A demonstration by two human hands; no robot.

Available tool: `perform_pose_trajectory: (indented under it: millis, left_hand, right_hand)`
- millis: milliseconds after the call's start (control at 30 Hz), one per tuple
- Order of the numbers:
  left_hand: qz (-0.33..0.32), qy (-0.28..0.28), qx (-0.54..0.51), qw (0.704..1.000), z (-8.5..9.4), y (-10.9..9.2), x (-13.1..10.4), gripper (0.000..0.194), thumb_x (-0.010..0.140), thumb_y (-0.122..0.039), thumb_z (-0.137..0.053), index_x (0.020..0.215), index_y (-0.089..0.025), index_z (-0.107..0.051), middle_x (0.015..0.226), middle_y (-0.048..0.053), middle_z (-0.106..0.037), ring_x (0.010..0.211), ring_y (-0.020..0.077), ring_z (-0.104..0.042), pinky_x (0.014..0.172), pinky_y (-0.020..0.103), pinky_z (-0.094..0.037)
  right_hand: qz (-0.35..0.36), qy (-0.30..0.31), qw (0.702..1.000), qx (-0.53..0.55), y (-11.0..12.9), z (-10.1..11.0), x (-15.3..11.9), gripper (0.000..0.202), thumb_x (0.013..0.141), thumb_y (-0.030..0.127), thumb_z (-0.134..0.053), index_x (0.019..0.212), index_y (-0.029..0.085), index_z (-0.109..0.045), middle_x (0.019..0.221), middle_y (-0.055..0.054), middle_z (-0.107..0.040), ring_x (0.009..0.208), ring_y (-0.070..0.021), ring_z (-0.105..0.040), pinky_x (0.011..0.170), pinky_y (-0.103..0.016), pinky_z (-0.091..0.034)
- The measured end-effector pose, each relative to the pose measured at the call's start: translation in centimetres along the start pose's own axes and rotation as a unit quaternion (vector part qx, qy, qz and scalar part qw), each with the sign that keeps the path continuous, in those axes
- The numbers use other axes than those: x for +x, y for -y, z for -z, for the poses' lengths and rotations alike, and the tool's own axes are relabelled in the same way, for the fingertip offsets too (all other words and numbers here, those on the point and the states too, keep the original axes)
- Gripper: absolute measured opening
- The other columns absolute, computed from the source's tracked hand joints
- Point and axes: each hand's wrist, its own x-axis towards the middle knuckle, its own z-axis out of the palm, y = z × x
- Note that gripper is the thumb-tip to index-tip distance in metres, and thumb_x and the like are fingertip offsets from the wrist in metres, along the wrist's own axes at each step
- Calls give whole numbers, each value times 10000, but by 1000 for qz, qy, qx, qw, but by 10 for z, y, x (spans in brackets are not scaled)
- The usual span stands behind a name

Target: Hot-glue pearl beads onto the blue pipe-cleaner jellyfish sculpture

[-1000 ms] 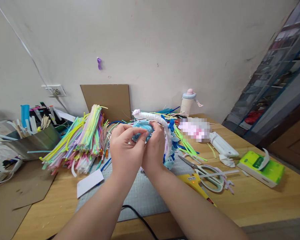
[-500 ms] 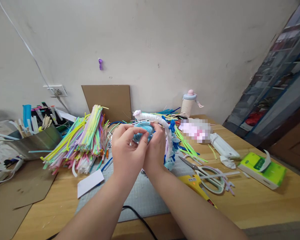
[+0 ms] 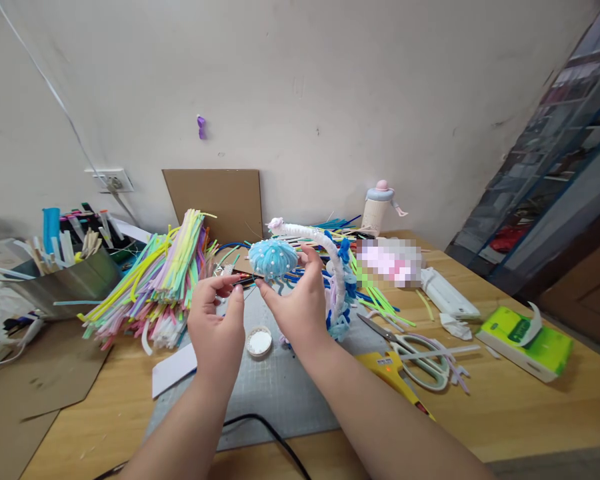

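My right hand point(image 3: 303, 300) grips a light-blue fuzzy dome point(image 3: 273, 257) dotted with small white beads, its thumb below and a finger at the right side. Close to the dome's lower left, my left hand point(image 3: 216, 320) is closed on a thin dark tool that looks like tweezers point(image 3: 250, 274); its tip is near my right thumb. Below the hands, a small round dish point(image 3: 259, 341) with white contents rests on the grey cutting mat point(image 3: 275, 400). Behind my right hand curves a white fuzzy arch point(image 3: 307, 233) with blue fuzzy pieces along its outer side.
A pile of colourful pipe cleaners point(image 3: 180, 273) lies left, beside a metal holder point(image 3: 75, 287) of sticks. On the right are scissors point(image 3: 423, 360), a yellow glue gun point(image 3: 387, 373) and a green tissue pack point(image 3: 525, 340). A black cable point(image 3: 275, 437) crosses the front.
My hands have moved apart; the left shifted left and down, and now shows the dark tool. The beaded dome, earlier mostly covered by fingers, and the small dish have come into sight.
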Motion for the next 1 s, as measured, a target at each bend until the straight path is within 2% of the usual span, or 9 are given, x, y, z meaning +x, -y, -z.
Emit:
perform_pose_trajectory:
  millis: [167,367,533,600,667,733,767,867,1000]
  left_hand:
    - [41,50,117,991,11,29,-5,163,794,-282,-569,929,-206,-618,839,8,-566,820,171,-521,730,272,-383]
    - [73,126,165,976,17,53,-10,220,779,-313,-547,955,-201,-617,892,23,-600,847,185,-535,794,308,-404]
    - [90,157,184,966,24,69,-11,280,778,-361,-534,988,-193,-611,924,41,-614,877,199,-547,805,330,-414]
    - [109,193,196,955,30,75,-9,311,774,-377,-533,1009,-190,-612,902,42,-627,846,199,-558,776,330,-422]
    - [127,236,209,940,36,80,-8,327,780,-383,-524,1030,-192,-614,887,38,-643,805,194,-567,741,327,-426]
    - [137,268,221,928,41,82,-8,322,796,-385,-504,1032,-198,-618,902,38,-659,795,192,-575,729,326,-428]
    - [140,279,226,923,43,82,-8,312,804,-385,-495,1022,-201,-622,919,39,-665,807,193,-579,733,327,-429]
    - [133,316,237,909,42,78,-9,264,813,-353,-488,981,-213,-636,965,37,-673,867,200,-587,768,327,-432]
    - [88,379,251,886,34,64,-2,227,807,-251,-465,940,-207,-644,962,42,-665,859,190,-588,792,316,-437]
  right_hand:
    - [-9,36,999,26,0,7,-5,890,664,394,-743,1366,174,-243,1338,-196,-478,1254,-326,-445,1036,-518,-358]
    - [-48,109,992,31,0,22,-9,993,692,407,-706,1442,126,-118,1484,-213,-309,1379,-323,-281,1116,-536,-249]
    - [-98,203,974,-2,4,60,-26,988,741,426,-653,1476,160,-50,1557,-142,-166,1427,-299,-146,1133,-529,-222]
    - [-77,258,963,-17,3,86,-36,893,775,382,-631,1474,217,-100,1552,-103,-212,1415,-279,-204,1116,-501,-280]
    - [-22,303,952,-21,-5,115,-45,649,824,327,-586,1406,277,-305,1474,-66,-393,1346,-245,-367,1073,-423,-368]
    - [28,321,946,-33,-18,143,-51,218,866,297,-515,1064,264,-600,1171,-55,-654,1095,-219,-601,923,-335,-487]
    - [9,324,943,-77,-28,155,-52,163,888,299,-473,853,244,-623,953,-45,-703,912,-201,-658,807,-300,-519]
    - [-103,361,892,-252,-61,184,-54,348,891,413,-426,628,234,-568,602,-4,-625,554,-175,-606,526,-266,-474]
    - [-184,380,857,-295,-101,202,-61,313,843,472,-453,876,235,-655,870,-51,-728,776,-222,-678,652,-289,-528]
